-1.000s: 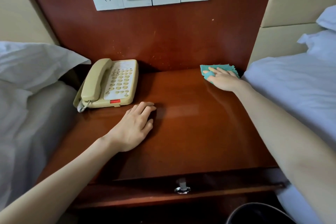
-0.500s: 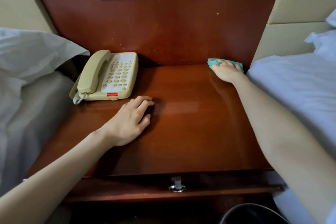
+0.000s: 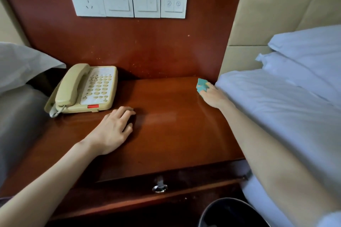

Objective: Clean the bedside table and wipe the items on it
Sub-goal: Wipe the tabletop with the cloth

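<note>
Right of centre, the table (image 3: 166,134) is being wiped: cloth (image 3: 200,84) pressed by the flat right hand (image 3: 214,96); left hand (image 3: 112,131) flat, empty; phone (image 3: 86,88) likely unwiped.

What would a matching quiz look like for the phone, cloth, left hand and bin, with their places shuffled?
Things:
1. phone
2. cloth
3. left hand
4. bin

Places:
A. under the right hand, at the back right corner of the table
B. on the floor, below the table's front
C. back left of the table
D. flat on the table, near its middle

Pairs: 1-C, 2-A, 3-D, 4-B
</note>
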